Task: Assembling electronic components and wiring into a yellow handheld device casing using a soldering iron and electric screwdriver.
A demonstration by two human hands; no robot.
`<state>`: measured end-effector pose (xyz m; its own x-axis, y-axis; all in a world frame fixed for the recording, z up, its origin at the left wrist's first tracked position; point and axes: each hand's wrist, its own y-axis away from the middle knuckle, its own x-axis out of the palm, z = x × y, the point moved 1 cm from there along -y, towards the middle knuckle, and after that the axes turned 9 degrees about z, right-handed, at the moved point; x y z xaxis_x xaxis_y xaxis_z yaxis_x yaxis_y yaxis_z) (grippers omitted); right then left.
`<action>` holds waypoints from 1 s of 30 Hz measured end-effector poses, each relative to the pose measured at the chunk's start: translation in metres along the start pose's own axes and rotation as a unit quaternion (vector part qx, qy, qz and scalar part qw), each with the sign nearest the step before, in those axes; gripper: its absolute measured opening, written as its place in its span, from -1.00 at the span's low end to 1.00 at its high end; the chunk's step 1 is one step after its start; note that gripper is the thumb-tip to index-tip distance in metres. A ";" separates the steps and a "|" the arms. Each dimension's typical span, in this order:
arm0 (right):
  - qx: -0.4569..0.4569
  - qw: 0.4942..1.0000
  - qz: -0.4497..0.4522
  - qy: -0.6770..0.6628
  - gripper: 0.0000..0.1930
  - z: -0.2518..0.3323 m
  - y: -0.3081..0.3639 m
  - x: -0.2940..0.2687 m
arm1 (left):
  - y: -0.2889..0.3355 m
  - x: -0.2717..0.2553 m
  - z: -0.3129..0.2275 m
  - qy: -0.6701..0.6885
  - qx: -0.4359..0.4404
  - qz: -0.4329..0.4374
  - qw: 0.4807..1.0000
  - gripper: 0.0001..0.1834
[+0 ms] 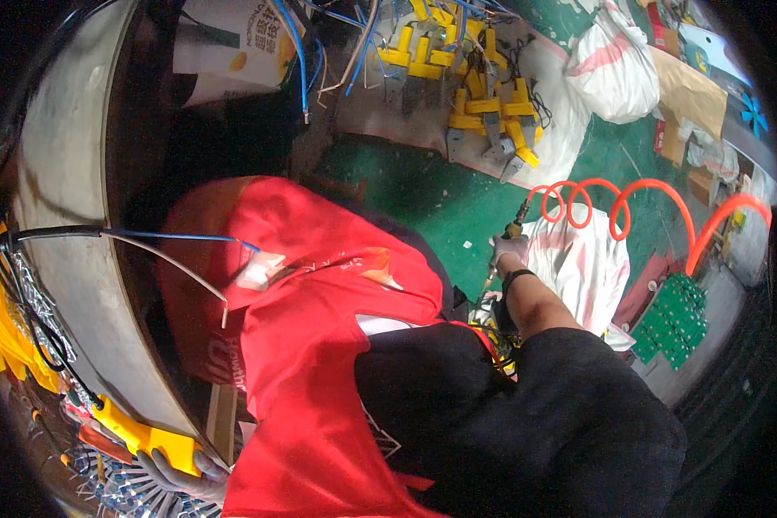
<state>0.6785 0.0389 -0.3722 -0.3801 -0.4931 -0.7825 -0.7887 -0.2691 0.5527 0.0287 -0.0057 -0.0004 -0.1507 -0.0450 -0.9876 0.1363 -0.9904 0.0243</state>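
My left hand (181, 476), in a grey glove, is closed on a yellow plastic housing (147, 429) at the lower left. A black cable (60, 231) comes out of the housing's end and splits into blue and white wires over my red apron (311, 302). My right arm reaches out to the right, a dark band at its wrist. That gloved right hand (508, 250) grips an air tool (516, 226), whose brass-coloured fitting joins an orange coiled hose (617, 207). Part of the tool is hidden by the hand.
Metal screws or pins (138, 492) lie in a heap around my left hand, beside a grey bench edge (78, 173). Several yellow and grey plug-like units (492, 112) lie on a sheet on the green floor. White sacks (613, 69) and green circuit boards (672, 321) are at right.
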 end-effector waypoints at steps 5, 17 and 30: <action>-0.031 0.998 0.009 0.055 -0.53 -0.012 0.001 -0.005 | -0.003 0.000 -0.006 0.001 -0.015 0.007 1.000 -0.36; 0.058 0.989 0.099 0.091 -0.33 -0.008 0.013 -0.025 | -0.004 0.003 -0.005 -0.001 0.003 -0.005 1.000 -0.37; -0.117 0.986 0.100 -0.063 -0.58 -0.014 -0.034 0.010 | 0.003 -0.003 -0.001 0.011 -0.035 -0.001 0.999 -0.34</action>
<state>0.7087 0.0315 -0.3948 -0.5852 -0.4535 -0.6722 -0.5639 -0.3682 0.7393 0.0300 -0.0080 0.0022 -0.1295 -0.0386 -0.9908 0.2035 -0.9790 0.0116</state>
